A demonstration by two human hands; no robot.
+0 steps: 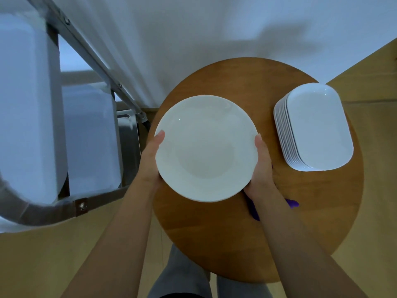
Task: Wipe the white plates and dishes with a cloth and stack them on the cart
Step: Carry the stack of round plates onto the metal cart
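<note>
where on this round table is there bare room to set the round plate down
Bare wood shows on the round table along the near edge, below the round plate, and at the far edge beyond it. The right side is crowded by the stack of oblong dishes; a purple cloth lies under the right wrist.

Round wooden table [311, 211], brown top, sits on a tan floor [369, 222]; white wall [193, 29] behind it carries a soft shadow at upper right. Left side: white panels [28, 104] behind a slanted grey metal bar [90, 54] with bolts, plus a curved grey metal frame [43, 214] lower left with a brown riveted bracket [81, 206], exact structure hard to tell. Dark shiny metal surface [129, 147] shows between the panels and the table edge, and grey trouser legs [182, 276] are visible at bottom centre under the table rim.
</note>
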